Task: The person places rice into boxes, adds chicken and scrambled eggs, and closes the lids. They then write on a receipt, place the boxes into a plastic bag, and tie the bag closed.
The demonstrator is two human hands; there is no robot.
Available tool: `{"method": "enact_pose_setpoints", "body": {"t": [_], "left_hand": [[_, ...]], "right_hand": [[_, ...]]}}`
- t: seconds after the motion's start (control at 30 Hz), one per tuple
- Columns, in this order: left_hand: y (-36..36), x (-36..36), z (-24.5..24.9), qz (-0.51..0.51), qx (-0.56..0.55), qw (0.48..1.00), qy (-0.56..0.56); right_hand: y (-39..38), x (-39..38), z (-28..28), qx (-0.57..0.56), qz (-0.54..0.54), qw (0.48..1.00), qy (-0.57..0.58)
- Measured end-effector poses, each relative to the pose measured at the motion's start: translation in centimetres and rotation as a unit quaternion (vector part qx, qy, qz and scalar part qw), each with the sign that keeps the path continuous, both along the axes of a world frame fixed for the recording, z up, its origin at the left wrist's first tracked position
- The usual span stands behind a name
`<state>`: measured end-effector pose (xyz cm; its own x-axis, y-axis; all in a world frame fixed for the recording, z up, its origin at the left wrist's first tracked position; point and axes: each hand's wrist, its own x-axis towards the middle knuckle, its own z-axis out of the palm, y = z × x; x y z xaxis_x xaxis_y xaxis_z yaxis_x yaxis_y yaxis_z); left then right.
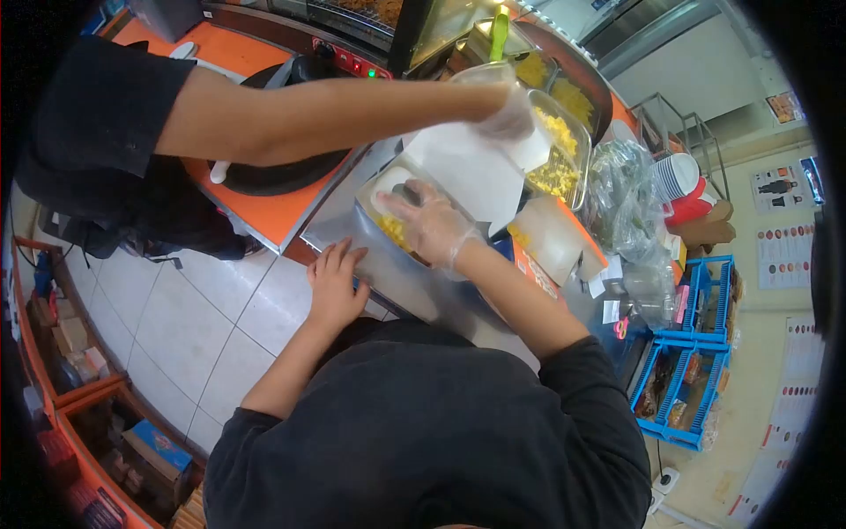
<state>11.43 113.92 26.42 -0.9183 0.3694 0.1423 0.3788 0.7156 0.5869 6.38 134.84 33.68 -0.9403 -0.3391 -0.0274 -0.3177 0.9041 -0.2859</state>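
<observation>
My left hand [338, 284] is bare, its fingers apart, at the near edge of the metal counter [330, 227]. My right hand [430, 220] wears a clear glove and reaches down over a container [364, 201] with yellow food pieces [392, 231] in it. Its fingers are stretched forward and spread over the container, hiding part of what lies inside. Just beyond stands an open white box lid or flap [463, 167]. Beside my right forearm is an open orange-and-white carton [551, 234] with some yellow bits inside.
From the left a co-worker's arm [326, 119] crosses above the counter, its gloved hand [511, 115] near a tray of yellow food [557, 176]. Plastic bags [617, 189], stacked paper cups [677, 176] and blue crates [683, 388] stand at the right. A round black hot plate [264, 181] is at the left.
</observation>
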Motion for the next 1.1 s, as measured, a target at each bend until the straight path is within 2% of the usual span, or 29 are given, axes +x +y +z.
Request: {"method": "enact_pose_setpoints", "body": {"t": [0.07, 0.1, 0.13, 0.17, 0.2, 0.27, 0.33, 0.37, 0.4, 0.47, 0.5, 0.53, 0.6, 0.63, 0.67, 0.7, 0.73, 0.77, 0.8, 0.9, 1.0, 1.03, 1.1], "left_hand": [[0.3, -0.3, 0.2, 0.005, 0.0, 1.0, -0.014], [0.5, -0.5, 0.5, 0.005, 0.013, 1.0, -0.015], [0.8, -0.6, 0.8, 0.004, 0.026, 0.999, -0.018], [1.0, -0.8, 1.0, 0.002, 0.039, 0.999, -0.021], [1.1, -0.8, 0.7, 0.012, 0.031, 0.999, -0.032], [1.2, -1.6, -0.2, 0.014, 0.02, 0.999, -0.047], [1.3, -2.1, -0.1, 0.036, -0.067, 0.991, -0.109], [1.4, -2.2, -0.2, 0.05, -0.112, 0.982, -0.14], [1.5, -2.2, -0.7, 0.037, -0.122, 0.981, -0.145], [1.3, -2.1, -1.5, 0.016, -0.149, 0.977, -0.153], [1.3, -2.1, -1.6, 0.01, -0.159, 0.975, -0.158], [1.4, -2.2, -1.5, 0.006, -0.169, 0.972, -0.162], [1.4, -2.4, -1.6, 0.0, -0.173, 0.971, -0.164], [1.4, -2.4, -1.7, -0.002, -0.176, 0.97, -0.166], [1.3, -2.4, -1.7, -0.003, -0.18, 0.969, -0.167], [1.3, -2.4, -1.8, -0.003, -0.184, 0.968, -0.168], [1.3, -2.4, -1.9, -0.004, -0.184, 0.969, -0.162], [1.2, -2.4, -2.1, -0.001, -0.186, 0.97, -0.159], [1.3, -2.4, -2.2, 0.001, -0.187, 0.969, -0.16], [1.0, -2.5, -2.6, -0.002, -0.192, 0.967, -0.167], [1.5, -2.8, -1.5, -0.005, -0.198, 0.96, -0.199], [1.7, -3.0, -1.2, -0.005, -0.207, 0.957, -0.202], [1.7, -3.0, -1.1, -0.007, -0.226, 0.95, -0.215]], "right_hand": [[1.1, -0.8, 0.4, -0.097, -0.034, 0.994, -0.042], [1.6, -0.7, 0.9, -0.235, -0.058, 0.964, -0.107], [2.1, -0.5, 2.0, -0.368, -0.081, 0.91, -0.171], [2.7, -0.3, 3.6, -0.493, -0.103, 0.833, -0.23], [3.6, -0.3, 7.8, -0.373, -0.17, 0.841, -0.353], [5.3, 1.3, 12.4, -0.334, -0.154, 0.863, -0.347], [9.7, 3.7, 13.9, -0.547, -0.141, 0.757, -0.33], [11.8, 3.7, 15.8, -0.536, -0.114, 0.789, -0.278], [14.0, 4.3, 17.3, -0.517, -0.159, 0.811, -0.221], [18.9, 3.3, 17.0, -0.452, -0.248, 0.854, -0.064], [21.5, 2.2, 17.0, -0.204, -0.315, 0.927, 0.004], [22.7, 1.0, 15.0, -0.461, -0.338, 0.821, -0.005], [30.2, -2.0, 7.0, -0.398, -0.409, 0.812, -0.122], [30.8, -2.5, 4.7, -0.442, -0.441, 0.759, -0.184], [30.8, -3.4, 3.3, -0.397, -0.455, 0.76, -0.24], [31.1, -4.8, 0.2, -0.302, -0.428, 0.826, -0.209], [31.0, -6.3, -1.1, -0.15, -0.406, 0.87, -0.238], [31.3, -8.1, -4.5, -0.08, -0.402, 0.893, -0.185], [32.5, -9.5, -7.1, -0.177, -0.422, 0.863, -0.216], [30.7, -11.8, -6.0, -0.196, -0.427, 0.882, -0.035], [30.7, -12.6, -5.4, -0.021, -0.306, 0.943, 0.13], [30.9, -12.9, -5.9, 0.006, -0.304, 0.944, 0.131], [31.7, -13.9, -6.9, -0.01, -0.362, 0.929, 0.073]]}}
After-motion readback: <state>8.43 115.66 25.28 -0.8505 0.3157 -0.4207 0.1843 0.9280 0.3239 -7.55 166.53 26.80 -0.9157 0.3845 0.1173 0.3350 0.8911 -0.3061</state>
